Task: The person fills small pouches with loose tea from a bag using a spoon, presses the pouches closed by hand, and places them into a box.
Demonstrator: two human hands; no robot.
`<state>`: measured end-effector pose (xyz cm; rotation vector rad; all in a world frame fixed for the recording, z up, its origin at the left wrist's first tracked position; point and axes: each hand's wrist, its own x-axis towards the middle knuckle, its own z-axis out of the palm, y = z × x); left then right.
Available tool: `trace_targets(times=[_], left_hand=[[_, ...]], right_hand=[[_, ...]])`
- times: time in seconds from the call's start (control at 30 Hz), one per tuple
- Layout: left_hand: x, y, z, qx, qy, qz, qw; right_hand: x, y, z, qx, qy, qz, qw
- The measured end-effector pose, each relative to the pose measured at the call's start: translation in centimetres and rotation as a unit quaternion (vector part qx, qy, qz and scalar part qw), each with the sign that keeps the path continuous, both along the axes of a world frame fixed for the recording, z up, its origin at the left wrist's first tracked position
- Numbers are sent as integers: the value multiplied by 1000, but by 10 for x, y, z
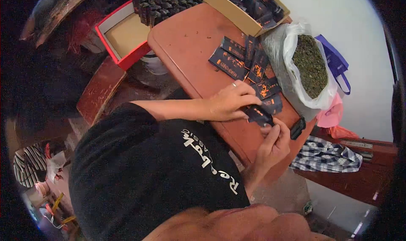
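A small black packet [260, 114] is held between my two hands above the table's edge. My left hand [234, 101], with a ring on one finger, pinches its upper left end. The thumb and fingers of my right hand [272, 143] close on the lower right end. Just beyond my hands, several flat black packets with orange print [258, 69] lie overlapping on the reddish-brown table [182, 46]. A small black object [298, 129] lies near my right hand; its kind is unclear.
A clear plastic bag of dried green leaves [311, 65] stands open at the table's far side. Above it, a cardboard box [234, 14] holds more black packets. A red-edged box [120, 35] sits beside a stack of dark bundles [167, 4]. A checked cloth [325, 154] hangs at right.
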<state>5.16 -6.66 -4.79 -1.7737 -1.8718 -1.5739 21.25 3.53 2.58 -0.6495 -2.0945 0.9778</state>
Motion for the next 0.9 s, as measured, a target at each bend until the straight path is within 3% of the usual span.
trace_targets(times=[0.27, 0.33, 0.4, 0.6, 0.9], left_hand=[[-4, 12, 22, 44, -20, -27, 998], [-4, 14, 23, 51, -13, -29, 998], [-4, 17, 21, 56, 21, -17, 998], [-4, 17, 23, 49, 96, 22, 994], [-8, 13, 30, 4, 106, 26, 994]], right_hand=[[0, 24, -17, -180, 127, -36, 975], [3, 27, -18, -180, 126, -24, 975], [1, 29, -23, -157, 136, -44, 977], [-2, 25, -24, -289, 192, -3, 938], [-3, 28, -29, -280, 194, -5, 940]])
